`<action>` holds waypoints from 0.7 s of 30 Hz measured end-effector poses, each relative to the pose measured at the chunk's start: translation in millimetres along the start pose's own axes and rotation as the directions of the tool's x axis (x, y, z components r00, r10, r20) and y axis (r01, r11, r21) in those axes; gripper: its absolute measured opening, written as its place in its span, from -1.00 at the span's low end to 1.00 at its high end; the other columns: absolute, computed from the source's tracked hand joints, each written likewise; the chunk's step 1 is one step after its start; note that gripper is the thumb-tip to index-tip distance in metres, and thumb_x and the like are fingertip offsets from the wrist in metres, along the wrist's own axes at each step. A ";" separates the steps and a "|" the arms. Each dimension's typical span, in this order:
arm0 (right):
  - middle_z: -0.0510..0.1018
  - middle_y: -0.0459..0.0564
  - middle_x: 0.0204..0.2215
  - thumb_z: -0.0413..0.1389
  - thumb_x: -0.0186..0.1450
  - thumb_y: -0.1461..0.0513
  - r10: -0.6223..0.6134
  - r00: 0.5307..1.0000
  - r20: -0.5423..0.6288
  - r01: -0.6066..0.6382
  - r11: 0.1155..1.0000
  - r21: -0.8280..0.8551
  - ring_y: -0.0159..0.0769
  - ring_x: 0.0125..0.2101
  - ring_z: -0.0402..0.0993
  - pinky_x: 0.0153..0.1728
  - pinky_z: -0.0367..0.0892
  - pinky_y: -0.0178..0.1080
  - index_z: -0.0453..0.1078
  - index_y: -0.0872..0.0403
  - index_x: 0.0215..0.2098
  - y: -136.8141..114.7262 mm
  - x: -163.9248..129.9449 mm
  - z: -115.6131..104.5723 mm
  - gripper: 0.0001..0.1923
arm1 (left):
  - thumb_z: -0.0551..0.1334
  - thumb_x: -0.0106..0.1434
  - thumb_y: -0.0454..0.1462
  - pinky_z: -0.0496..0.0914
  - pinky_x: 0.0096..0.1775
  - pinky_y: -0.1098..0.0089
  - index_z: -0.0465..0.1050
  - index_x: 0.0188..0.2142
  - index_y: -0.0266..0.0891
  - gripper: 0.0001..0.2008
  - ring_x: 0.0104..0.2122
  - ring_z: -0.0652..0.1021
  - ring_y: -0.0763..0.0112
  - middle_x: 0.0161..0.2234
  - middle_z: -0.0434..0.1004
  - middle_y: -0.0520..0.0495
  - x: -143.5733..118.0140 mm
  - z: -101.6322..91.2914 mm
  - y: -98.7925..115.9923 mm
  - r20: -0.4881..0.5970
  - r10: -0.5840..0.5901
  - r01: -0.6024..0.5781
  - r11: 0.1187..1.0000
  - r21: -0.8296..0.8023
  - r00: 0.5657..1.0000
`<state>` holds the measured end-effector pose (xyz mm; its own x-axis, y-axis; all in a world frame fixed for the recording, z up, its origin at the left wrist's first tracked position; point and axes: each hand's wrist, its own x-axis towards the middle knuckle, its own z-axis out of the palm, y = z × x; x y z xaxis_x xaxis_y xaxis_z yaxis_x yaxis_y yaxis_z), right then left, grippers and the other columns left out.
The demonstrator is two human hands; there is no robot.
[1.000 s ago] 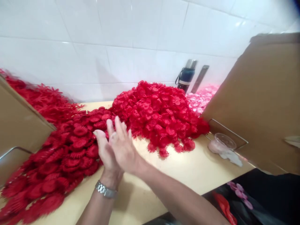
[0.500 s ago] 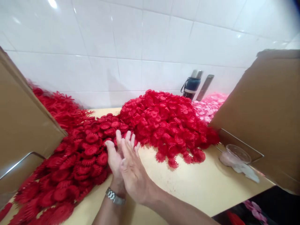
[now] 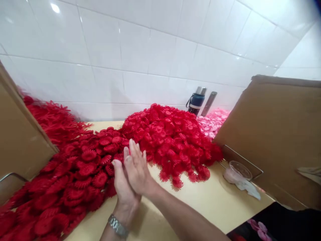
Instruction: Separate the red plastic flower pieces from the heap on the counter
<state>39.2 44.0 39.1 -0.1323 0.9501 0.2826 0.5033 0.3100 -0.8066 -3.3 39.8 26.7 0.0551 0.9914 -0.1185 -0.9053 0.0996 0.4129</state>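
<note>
My left hand point(image 3: 122, 185), with a metal watch point(image 3: 117, 226) on its wrist, is held palm to palm against my right hand point(image 3: 137, 170). Both have their fingers stretched out flat. Whatever might lie between the palms is hidden. Just beyond and left of them spreads a pile of dark red, round fringed flower pieces point(image 3: 85, 169). Behind the hands, to the right, rises a taller heap of brighter red fringed flower pieces point(image 3: 168, 137). Neither hand visibly grips a piece.
Cardboard panels point(image 3: 273, 134) stand at both sides of the pale tabletop point(image 3: 185, 207). A clear plastic cup point(image 3: 238, 172) sits by the right panel's wire stand. A blue bottle point(image 3: 197, 101) and pink pieces point(image 3: 213, 123) are behind, near the tiled wall point(image 3: 105, 47).
My right hand has slid up along the left palm, and the two stay pressed together. The view has shifted, so the bottle, cup and right panel appear further left and lower.
</note>
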 end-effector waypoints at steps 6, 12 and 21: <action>-0.14 -0.14 0.27 -0.30 0.37 0.06 -0.096 0.995 0.023 0.095 0.995 0.026 -0.29 0.26 -0.28 0.24 -0.27 0.01 -0.29 -0.05 0.28 4.7 -13.8 5.6 -0.45 | -0.03 0.19 0.09 0.01 0.18 0.20 0.33 0.04 0.02 -0.49 0.20 0.13 0.30 0.13 0.30 0.00 2.7 2.4 3.1 -0.138 -0.021 0.013 0.998 -0.056 0.990; -0.15 -0.12 0.28 -0.32 0.36 0.03 -0.024 1.000 -0.018 0.024 1.000 0.008 -0.24 0.26 -0.35 0.22 -0.36 0.11 -0.29 -0.02 0.29 8.6 -1.7 -1.2 -0.43 | -0.05 0.22 0.05 0.06 0.17 0.20 0.33 0.05 0.01 -0.52 0.20 0.14 0.29 0.12 0.30 0.00 -1.7 6.6 -1.1 -0.110 -0.069 0.062 0.996 -0.066 0.992; -0.09 -0.10 0.27 -0.15 0.32 0.04 -0.092 0.994 -0.061 0.090 0.995 -0.041 -0.16 0.26 -0.30 0.22 -0.23 0.12 -0.24 -0.04 0.29 6.2 -21.7 9.5 -0.37 | -0.01 0.17 0.09 0.02 0.18 0.25 0.31 0.05 0.11 -0.52 0.22 0.08 0.32 0.16 0.24 0.09 0.6 -5.7 -1.3 -0.084 -0.020 0.016 0.999 -0.046 0.996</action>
<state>37.1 25.7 23.0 -0.1260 0.9134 0.3870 0.5243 0.3925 -0.7557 -4.5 39.8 20.9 0.0371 0.9786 -0.2022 -0.9227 0.1112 0.3691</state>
